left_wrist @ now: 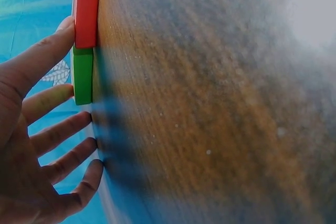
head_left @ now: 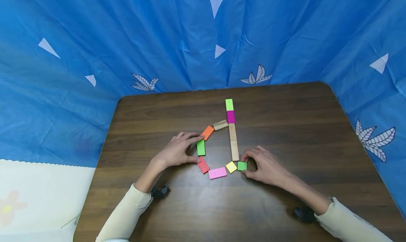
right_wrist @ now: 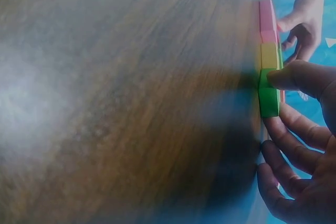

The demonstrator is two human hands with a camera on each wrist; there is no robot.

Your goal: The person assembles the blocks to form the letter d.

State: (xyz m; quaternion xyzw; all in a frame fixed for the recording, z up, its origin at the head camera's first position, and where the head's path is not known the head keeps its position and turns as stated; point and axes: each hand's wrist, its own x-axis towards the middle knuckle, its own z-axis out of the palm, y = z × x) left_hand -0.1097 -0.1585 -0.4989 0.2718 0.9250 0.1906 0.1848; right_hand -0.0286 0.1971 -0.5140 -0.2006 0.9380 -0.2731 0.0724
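Note:
Wooden blocks lie on the table in an outline like a letter d. My right hand (head_left: 266, 166) pinches a green block (head_left: 242, 166) between thumb and fingers, just right of a yellow block (head_left: 231, 167). With fingers spread, my left hand (head_left: 177, 150) touches the curve's left side. Its thumb rests at a red block (head_left: 203, 165), and its index finger reaches the top of another green block (head_left: 201, 147) near an orange block (head_left: 208, 132). A pink block (head_left: 217, 173) lies between the red and yellow ones. In the right wrist view, the thumb presses the pinched green block (right_wrist: 270, 95).
Two plain wood blocks (head_left: 233, 141), a magenta block (head_left: 231, 117) and a lime block (head_left: 229, 104) form a straight column. A tilted plain block (head_left: 220, 125) meets it. The brown table (head_left: 285, 122) backs onto a blue patterned curtain (head_left: 190, 34).

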